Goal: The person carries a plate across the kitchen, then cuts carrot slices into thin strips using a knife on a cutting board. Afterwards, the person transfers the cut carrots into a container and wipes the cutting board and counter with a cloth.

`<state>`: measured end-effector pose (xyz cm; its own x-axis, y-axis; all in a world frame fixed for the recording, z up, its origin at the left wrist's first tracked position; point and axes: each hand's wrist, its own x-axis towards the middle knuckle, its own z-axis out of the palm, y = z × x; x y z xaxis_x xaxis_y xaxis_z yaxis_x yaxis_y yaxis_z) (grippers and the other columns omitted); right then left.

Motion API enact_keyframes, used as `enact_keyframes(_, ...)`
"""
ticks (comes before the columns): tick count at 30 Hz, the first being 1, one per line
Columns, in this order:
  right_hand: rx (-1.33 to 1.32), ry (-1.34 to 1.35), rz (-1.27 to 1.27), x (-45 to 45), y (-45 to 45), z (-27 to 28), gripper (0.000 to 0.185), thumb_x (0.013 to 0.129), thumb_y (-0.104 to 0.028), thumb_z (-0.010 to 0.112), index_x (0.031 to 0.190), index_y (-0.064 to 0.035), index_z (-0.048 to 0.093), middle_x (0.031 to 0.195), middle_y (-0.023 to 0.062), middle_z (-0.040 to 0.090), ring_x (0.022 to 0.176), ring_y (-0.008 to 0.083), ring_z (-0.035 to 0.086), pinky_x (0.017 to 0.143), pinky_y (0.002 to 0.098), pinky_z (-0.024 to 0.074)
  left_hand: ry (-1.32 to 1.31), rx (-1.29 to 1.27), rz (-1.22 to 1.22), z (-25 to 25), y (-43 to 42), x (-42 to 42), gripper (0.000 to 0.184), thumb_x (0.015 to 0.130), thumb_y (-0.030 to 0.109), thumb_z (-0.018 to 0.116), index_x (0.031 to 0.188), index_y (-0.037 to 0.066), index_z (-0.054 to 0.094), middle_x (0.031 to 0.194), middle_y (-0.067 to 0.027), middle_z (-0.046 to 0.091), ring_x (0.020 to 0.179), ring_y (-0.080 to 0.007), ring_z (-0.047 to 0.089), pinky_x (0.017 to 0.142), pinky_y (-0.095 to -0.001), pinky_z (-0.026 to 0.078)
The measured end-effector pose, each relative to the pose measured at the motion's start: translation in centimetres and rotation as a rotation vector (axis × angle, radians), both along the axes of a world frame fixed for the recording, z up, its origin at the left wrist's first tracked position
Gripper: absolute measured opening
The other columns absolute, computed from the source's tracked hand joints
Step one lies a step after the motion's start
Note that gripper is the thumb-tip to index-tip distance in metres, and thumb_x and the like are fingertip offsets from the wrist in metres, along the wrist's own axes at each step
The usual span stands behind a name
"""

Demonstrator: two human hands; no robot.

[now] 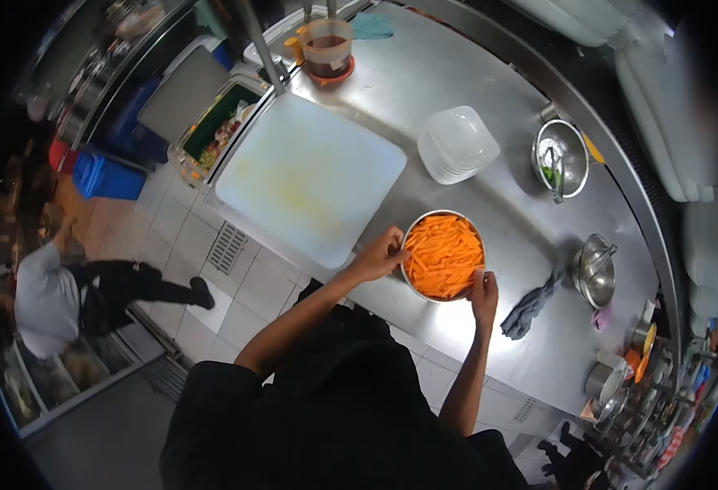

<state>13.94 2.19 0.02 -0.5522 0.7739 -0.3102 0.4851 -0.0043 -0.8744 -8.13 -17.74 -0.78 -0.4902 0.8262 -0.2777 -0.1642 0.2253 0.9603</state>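
A round metal bowl [408, 282] full of orange carrot strips [443, 256] is at the front of the steel counter. My left hand [382, 255] grips its rim on the left side, fingers closed on the edge. On the right side my right hand [484, 296] pinches the rim near the bottom right. Left of the bowl lies a large white cutting board [310, 175] with yellowish stains. A crumpled dark grey cloth [532, 306] lies to the right of my right hand. Whether the bowl's base touches the counter I cannot tell.
Stacked white square dishes [458, 144] stand behind the bowl. Two metal bowls with utensils, one bowl [571, 151] holding something green, sit along the back. A plastic tub [326, 49] of dark liquid stands far left. A green scrap bin [220, 131] adjoins the board; another person [48, 286] is at left.
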Motion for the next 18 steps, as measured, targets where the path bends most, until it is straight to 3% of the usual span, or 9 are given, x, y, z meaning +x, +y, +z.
enact_keyframes(1, 0.217, -0.151, 0.013, -0.2, 0.0, 0.9, 0.033, 0.098, -0.031, 0.059, 0.097, 0.0014, 0.059, 0.074, 0.0090, 0.063, 0.069, 0.0184, 0.061, 0.066, 0.0324, 0.0503, 0.032, 0.024, 0.000, 0.9, -1.0, 0.2, 0.031, 0.095, 0.024, 0.063, 0.110, 0.005, 0.043, 0.082, -0.0088, 0.061, 0.063, -0.0120, 0.062, 0.055, -0.0278, 0.050)
enact_keyframes(3, 0.507, -0.004, -0.042, -1.6, -0.7, 2.8, 0.035, 0.097, -0.033, 0.060, 0.107, 0.0008, 0.062, 0.084, 0.0133, 0.067, 0.078, 0.0198, 0.064, 0.071, 0.0328, 0.0508, 0.018, -0.042, 0.062, 2.2, -4.2, -0.2, 0.037, 0.095, 0.027, 0.064, 0.120, 0.006, 0.047, 0.091, -0.0112, 0.063, 0.068, -0.0126, 0.064, 0.058, -0.0270, 0.051)
enact_keyframes(6, 0.571, -0.005, -0.109, -2.3, 1.7, 3.6, 0.036, 0.094, -0.036, 0.064, 0.107, -0.0019, 0.064, 0.093, 0.0132, 0.068, 0.086, 0.0211, 0.064, 0.081, 0.0342, 0.0501, 0.091, -0.032, 0.284, 1.6, -10.3, -0.7, 0.034, 0.095, 0.026, 0.064, 0.122, 0.009, 0.052, 0.099, -0.0105, 0.061, 0.073, -0.0142, 0.064, 0.059, -0.0263, 0.051)
enact_keyframes(8, 0.758, -0.197, -0.267, 0.3, 6.4, 2.4, 0.038, 0.089, -0.035, 0.069, 0.109, -0.0033, 0.065, 0.098, 0.0176, 0.068, 0.091, 0.0293, 0.066, 0.082, 0.0379, 0.0506, 0.059, -0.043, 0.400, 0.4, -14.4, -1.1, 0.033, 0.095, 0.025, 0.064, 0.122, 0.010, 0.054, 0.100, -0.0096, 0.060, 0.076, -0.0149, 0.064, 0.060, -0.0257, 0.051)
enact_keyframes(9, 0.980, -0.325, -0.289, 3.0, 10.3, -0.1, 0.043, 0.087, -0.037, 0.069, 0.116, -0.0051, 0.062, 0.101, 0.0210, 0.067, 0.094, 0.0358, 0.065, 0.084, 0.0427, 0.0505, 0.035, -0.092, 0.456, 0.4, -16.2, -1.4, 0.033, 0.095, 0.024, 0.063, 0.123, 0.010, 0.054, 0.100, -0.0091, 0.060, 0.078, -0.0151, 0.064, 0.061, -0.0254, 0.051)
enact_keyframes(10, 1.021, -0.582, -0.467, 4.3, 10.7, -0.3, 0.054, 0.085, -0.037, 0.068, 0.126, -0.0041, 0.055, 0.106, 0.0254, 0.066, 0.101, 0.0416, 0.063, 0.088, 0.0471, 0.0494, 0.042, -0.089, 0.411, 0.3, -17.8, -1.8, 0.033, 0.095, 0.024, 0.063, 0.123, 0.010, 0.054, 0.100, -0.0091, 0.060, 0.078, -0.0151, 0.064, 0.061, -0.0254, 0.051)
enact_keyframes(13, 0.729, -0.658, -0.273, 16.6, 20.4, -15.2, 0.062, 0.083, -0.035, 0.067, 0.132, -0.0022, 0.047, 0.110, 0.0282, 0.064, 0.105, 0.0446, 0.061, 0.090, 0.0507, 0.0486, -0.061, -0.184, 0.477, 0.6, -19.0, -4.7, 0.035, 0.096, 0.026, 0.061, 0.127, 0.012, 0.052, 0.108, -0.0102, 0.063, 0.081, -0.0173, 0.065, 0.066, -0.0288, 0.052)
enact_keyframes(15, 0.696, -0.738, -0.211, 15.6, 17.4, -12.6, 0.059, 0.084, -0.032, 0.066, 0.130, -0.0006, 0.048, 0.109, 0.0274, 0.065, 0.102, 0.0444, 0.063, 0.087, 0.0493, 0.0502, -0.215, -0.021, 0.441, 2.4, -18.2, -6.3, 0.039, 0.095, 0.028, 0.063, 0.128, 0.011, 0.052, 0.109, -0.0116, 0.062, 0.084, -0.0174, 0.065, 0.066, -0.0281, 0.052)
enact_keyframes(18, 0.596, -0.862, -0.125, 11.5, 14.5, -7.2, 0.059, 0.081, -0.030, 0.067, 0.129, 0.0000, 0.048, 0.108, 0.0277, 0.066, 0.100, 0.0453, 0.064, 0.084, 0.0491, 0.0518, -0.188, -0.031, 0.254, 3.6, -12.7, -8.9, 0.046, 0.094, 0.035, 0.063, 0.132, 0.012, 0.050, 0.115, -0.0119, 0.061, 0.087, -0.0191, 0.065, 0.070, -0.0310, 0.053)
